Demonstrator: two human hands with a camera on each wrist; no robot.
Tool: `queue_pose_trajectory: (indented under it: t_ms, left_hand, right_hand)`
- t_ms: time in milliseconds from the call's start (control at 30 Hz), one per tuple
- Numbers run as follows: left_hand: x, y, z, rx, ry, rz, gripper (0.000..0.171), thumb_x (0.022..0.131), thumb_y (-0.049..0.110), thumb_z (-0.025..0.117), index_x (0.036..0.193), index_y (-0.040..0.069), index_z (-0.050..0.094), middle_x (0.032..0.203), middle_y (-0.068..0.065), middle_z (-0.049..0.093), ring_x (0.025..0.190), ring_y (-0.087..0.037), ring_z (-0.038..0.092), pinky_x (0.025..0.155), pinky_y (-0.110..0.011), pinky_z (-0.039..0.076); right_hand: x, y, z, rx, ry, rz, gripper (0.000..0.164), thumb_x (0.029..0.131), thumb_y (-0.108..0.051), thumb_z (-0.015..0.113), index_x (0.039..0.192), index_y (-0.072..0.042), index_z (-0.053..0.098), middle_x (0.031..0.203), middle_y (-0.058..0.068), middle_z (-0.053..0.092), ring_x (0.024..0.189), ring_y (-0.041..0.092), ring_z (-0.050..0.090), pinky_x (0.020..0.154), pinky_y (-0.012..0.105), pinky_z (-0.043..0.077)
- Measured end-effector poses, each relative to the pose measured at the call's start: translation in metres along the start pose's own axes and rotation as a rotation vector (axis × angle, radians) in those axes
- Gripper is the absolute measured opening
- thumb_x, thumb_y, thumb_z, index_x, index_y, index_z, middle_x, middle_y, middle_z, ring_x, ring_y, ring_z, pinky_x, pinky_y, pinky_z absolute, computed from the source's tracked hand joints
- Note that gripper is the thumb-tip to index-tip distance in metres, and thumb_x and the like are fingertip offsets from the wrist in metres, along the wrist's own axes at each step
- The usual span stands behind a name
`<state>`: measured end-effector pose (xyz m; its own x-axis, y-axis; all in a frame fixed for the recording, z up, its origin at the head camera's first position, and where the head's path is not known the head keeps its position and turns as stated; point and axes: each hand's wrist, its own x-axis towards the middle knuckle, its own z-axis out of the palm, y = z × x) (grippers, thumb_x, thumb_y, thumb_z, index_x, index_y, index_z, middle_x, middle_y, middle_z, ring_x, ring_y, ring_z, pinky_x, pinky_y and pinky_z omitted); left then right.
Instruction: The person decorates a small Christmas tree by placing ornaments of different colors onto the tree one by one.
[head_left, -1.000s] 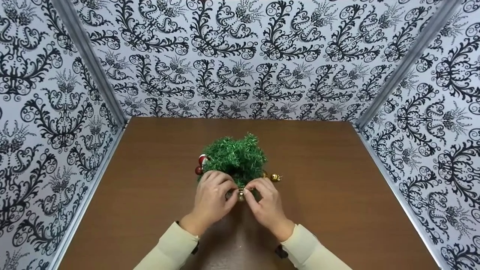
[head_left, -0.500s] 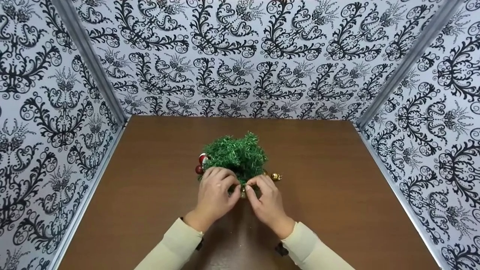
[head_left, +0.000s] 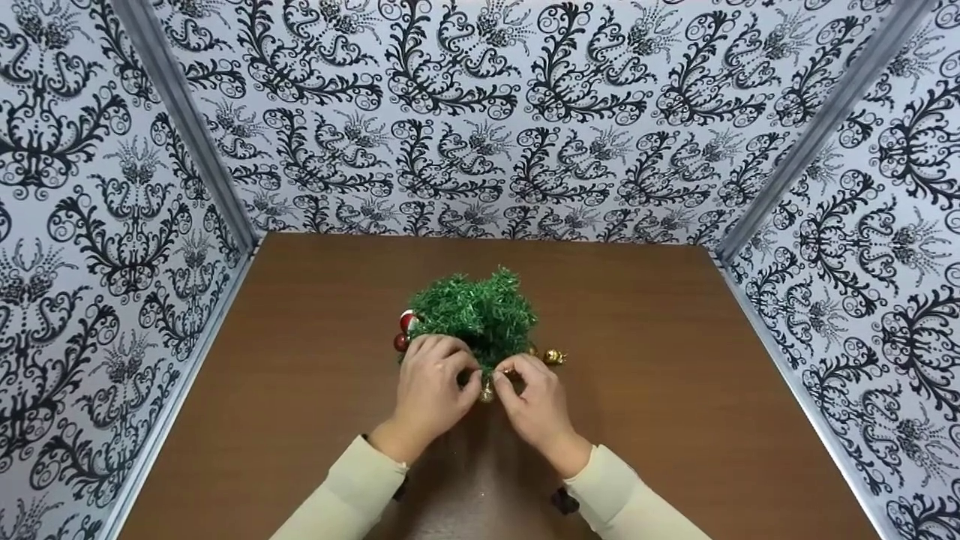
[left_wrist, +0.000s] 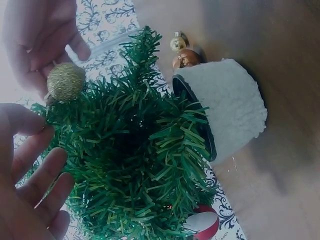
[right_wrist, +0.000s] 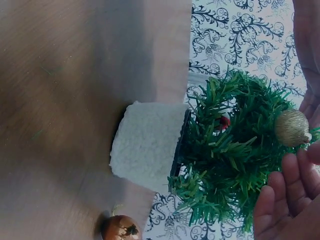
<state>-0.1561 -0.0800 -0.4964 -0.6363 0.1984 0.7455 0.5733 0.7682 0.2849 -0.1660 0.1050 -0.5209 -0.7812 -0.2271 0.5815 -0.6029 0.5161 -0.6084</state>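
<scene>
A small artificial Christmas tree [head_left: 480, 307] stands in front of both hands, its white fuzzy pot [left_wrist: 230, 110] resting on the table. Between the hands, at the tree's near side, hangs a glittery gold ball ornament [head_left: 487, 392], which the right wrist view shows against the green branches. My left hand [head_left: 431, 386] pinches with thumb and forefinger at the ornament's loop beside a branch tip. From the other side, my right hand [head_left: 536, 401] pinches the loop too, its other fingers loosely bent. The loop itself is too small to see clearly.
A red ball [head_left: 401, 343] and a red-and-white ball [head_left: 407, 320] sit at the tree's left. To its right, a shiny gold ornament [head_left: 555, 356] lies on the brown table [head_left: 637, 420]; a copper-coloured ball [left_wrist: 187, 58] shows by the pot. Patterned walls enclose three sides.
The hands have shifted slightly right and the left a little upward. The string stretched between the fingertips earlier no longer shows; the gold ball hangs just below them.
</scene>
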Motion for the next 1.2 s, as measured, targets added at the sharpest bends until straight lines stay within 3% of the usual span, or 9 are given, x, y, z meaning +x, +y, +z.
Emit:
queue_pose_trajectory:
  t_ms: [200,467,767,967,1200]
  left_hand:
    - [0.0,-0.003,-0.002,-0.009,-0.041,0.013,0.009,0.079,0.018,0.079,0.074,0.019,0.072,0.089,0.004,0.064,0.09,-0.021,0.06,0.091,-0.043,0.045]
    - [0.0,-0.004,-0.002,0.008,-0.021,-0.012,0.009,0.079,0.017,0.079,0.075,0.018,0.072,0.087,0.004,0.064,0.089,-0.022,0.061,0.09,-0.043,0.045]
    - [-0.002,-0.005,-0.003,0.065,-0.055,0.1,0.006,0.078,0.013,0.071,0.072,0.014,0.071,0.087,-0.001,0.064,0.088,-0.025,0.059,0.093,-0.044,0.044]
    - [-0.003,-0.004,-0.005,0.077,-0.089,0.099,0.006,0.079,0.016,0.071,0.073,0.013,0.07,0.087,-0.001,0.063,0.087,-0.025,0.059,0.093,-0.044,0.044]
    - [-0.003,-0.002,-0.006,0.099,-0.082,0.082,0.008,0.08,0.018,0.071,0.075,0.014,0.067,0.087,-0.001,0.063,0.087,-0.025,0.058,0.092,-0.044,0.044]
  right_hand:
    - [0.0,-0.001,-0.002,-0.047,-0.019,0.039,0.011,0.089,-0.015,0.071,0.086,-0.024,0.066,0.086,-0.017,0.062,0.082,0.008,0.061,0.072,0.035,0.052]
    - [0.001,-0.003,-0.002,-0.071,-0.046,0.068,0.012,0.088,-0.017,0.072,0.084,-0.027,0.067,0.084,-0.018,0.061,0.078,0.005,0.06,0.069,0.031,0.051]
    - [-0.003,0.001,-0.002,-0.176,-0.054,-0.05,0.009,0.083,-0.017,0.073,0.081,-0.023,0.067,0.08,-0.013,0.062,0.072,0.007,0.059,0.06,0.03,0.05]
    - [-0.005,0.005,-0.007,-0.222,-0.075,-0.099,0.009,0.08,-0.021,0.076,0.081,-0.022,0.067,0.079,-0.011,0.062,0.072,0.008,0.06,0.06,0.032,0.051]
    - [-0.005,0.008,-0.012,-0.228,-0.056,-0.093,0.009,0.082,-0.023,0.077,0.082,-0.023,0.067,0.081,-0.012,0.063,0.075,0.007,0.059,0.06,0.032,0.051]
